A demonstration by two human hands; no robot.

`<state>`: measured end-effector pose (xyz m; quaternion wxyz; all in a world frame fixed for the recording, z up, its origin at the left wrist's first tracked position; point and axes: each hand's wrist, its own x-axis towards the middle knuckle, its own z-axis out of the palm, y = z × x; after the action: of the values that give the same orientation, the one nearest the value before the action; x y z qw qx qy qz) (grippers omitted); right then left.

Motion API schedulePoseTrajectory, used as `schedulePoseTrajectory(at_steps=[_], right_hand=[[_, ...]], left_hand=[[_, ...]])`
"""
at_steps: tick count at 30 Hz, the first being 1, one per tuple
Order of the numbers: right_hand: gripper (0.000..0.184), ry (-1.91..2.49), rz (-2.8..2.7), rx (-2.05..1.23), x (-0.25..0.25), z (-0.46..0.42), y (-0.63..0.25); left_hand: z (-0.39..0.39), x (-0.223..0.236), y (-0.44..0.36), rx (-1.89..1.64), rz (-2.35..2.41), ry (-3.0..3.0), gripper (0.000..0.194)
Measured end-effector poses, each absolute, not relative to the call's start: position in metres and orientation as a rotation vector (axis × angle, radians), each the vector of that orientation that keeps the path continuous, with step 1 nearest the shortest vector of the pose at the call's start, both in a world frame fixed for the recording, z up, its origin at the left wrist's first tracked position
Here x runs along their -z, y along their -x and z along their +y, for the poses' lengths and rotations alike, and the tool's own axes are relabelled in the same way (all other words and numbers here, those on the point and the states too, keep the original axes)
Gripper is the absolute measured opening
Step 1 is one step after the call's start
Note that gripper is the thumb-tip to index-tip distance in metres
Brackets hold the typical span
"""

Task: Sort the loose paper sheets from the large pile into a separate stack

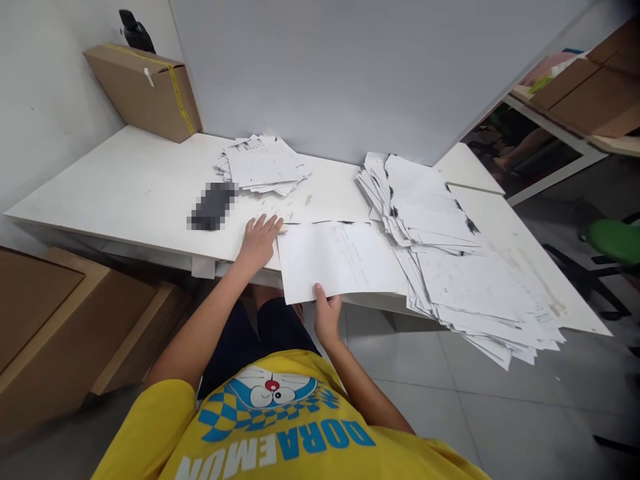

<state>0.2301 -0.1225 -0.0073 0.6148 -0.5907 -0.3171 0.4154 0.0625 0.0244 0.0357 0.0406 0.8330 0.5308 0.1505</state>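
Note:
In the head view, my right hand [327, 313] grips the near edge of a white sheet of paper [330, 257], thumb on top and fingers underneath. The sheet overhangs the table's front edge, and faint marks show on its surface. My left hand [261, 241] rests on the table just left of the sheet, fingers stretched out and slightly apart. A short pale strip [283, 229], perhaps wood, shows beside its fingertips; most of it is hidden. To the right, a stack of papers with black smudged edges [425, 200] lies partly over another spread pile [485, 293].
On the white table [125, 180], another paper stack [265, 163] lies at the back, near a pixelated dark object [214, 205]. A taped cardboard box [145, 90] stands at the back left. More cardboard boxes [65, 320] sit below left. A green stool [615, 240] is at right.

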Motion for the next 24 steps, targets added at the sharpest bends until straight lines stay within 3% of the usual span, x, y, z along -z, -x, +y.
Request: schedulePoseTrajectory(at_steps=[7, 15, 24], right_hand=[[0.072, 1.274, -0.560, -1.090, 0.001, -0.109, -0.215], [0.061, 1.342, -0.768, -0.835, 0.000, -0.118, -0.237], [0.055, 1.040, -0.902, -0.390, -0.085, -0.041, -0.261]], left_hand=[[0.023, -0.034, -0.066, -0.437, 1.696, -2.610, 0.067], [0.019, -0.029, -0.057, -0.604, 1.677, -2.643, 0.068], [0.020, -0.025, -0.052, -0.718, 1.583, -2.640, 0.065]])
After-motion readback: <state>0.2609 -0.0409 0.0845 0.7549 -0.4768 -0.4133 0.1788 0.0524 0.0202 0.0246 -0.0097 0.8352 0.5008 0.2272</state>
